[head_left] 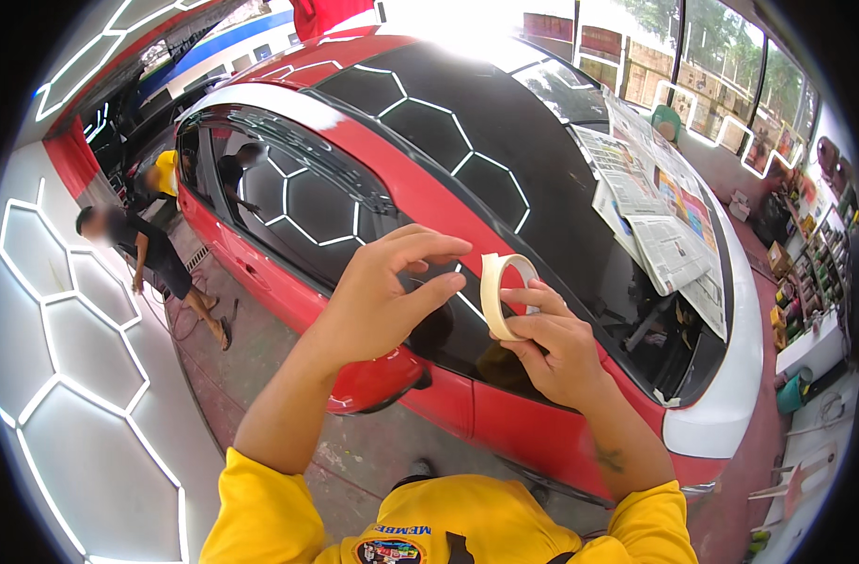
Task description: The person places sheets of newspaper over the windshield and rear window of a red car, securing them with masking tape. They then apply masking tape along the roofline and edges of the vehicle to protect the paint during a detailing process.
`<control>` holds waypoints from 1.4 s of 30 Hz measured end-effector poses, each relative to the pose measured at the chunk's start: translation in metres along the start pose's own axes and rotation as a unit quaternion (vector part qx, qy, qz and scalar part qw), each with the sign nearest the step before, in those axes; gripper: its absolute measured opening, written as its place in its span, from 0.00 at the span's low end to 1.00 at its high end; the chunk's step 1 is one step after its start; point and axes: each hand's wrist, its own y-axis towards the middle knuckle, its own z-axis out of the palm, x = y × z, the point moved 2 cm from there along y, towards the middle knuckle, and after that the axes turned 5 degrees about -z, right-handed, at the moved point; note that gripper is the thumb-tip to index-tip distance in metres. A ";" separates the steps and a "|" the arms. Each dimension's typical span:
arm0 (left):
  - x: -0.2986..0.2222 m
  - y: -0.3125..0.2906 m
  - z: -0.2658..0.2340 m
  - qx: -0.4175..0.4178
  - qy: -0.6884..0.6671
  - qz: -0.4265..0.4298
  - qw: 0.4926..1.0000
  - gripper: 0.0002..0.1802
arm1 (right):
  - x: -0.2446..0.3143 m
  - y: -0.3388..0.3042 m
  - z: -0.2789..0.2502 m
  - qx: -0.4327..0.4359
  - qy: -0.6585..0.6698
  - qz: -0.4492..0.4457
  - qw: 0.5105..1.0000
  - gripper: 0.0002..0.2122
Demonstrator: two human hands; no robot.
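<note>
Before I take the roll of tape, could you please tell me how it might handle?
The roll of tape is probably light, being a hollow ring the right hand alone holds. Its round outer edge would likely let it roll if pushed upright.

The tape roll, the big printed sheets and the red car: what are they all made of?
The tape roll in the right hand looks like matte, cream paper tape, maybe masking tape. The printed sheets look like thin, dull newspaper, with columns of print and loose edges. The red car seems to be glossy painted metal because it shines, though some parts could be plastic.
</note>
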 end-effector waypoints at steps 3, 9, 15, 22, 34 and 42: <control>0.020 0.013 -0.037 0.048 0.016 -0.014 0.999 0.18 | 0.006 0.026 0.021 0.035 -0.049 -0.055 0.997 0.09; 0.064 0.032 -0.070 0.210 -0.129 -0.141 0.959 0.13 | 0.008 0.058 0.041 0.116 -0.091 -0.104 0.984 0.10; 0.077 0.054 -0.070 0.174 -0.241 -0.163 0.941 0.05 | -0.015 0.077 0.031 0.103 -0.043 -0.072 0.991 0.10; 0.053 0.098 -0.068 0.001 -0.178 -0.129 0.976 0.04 | -0.051 0.083 -0.001 0.000 0.047 0.090 0.995 0.17; 0.049 0.129 -0.061 -0.089 -0.018 -0.034 0.995 0.05 | -0.076 0.116 -0.022 0.028 -0.006 -0.020 0.999 0.23; 0.079 0.213 -0.188 -0.128 0.206 0.031 0.970 0.06 | -0.075 0.174 0.002 -0.022 -0.060 0.035 0.997 0.28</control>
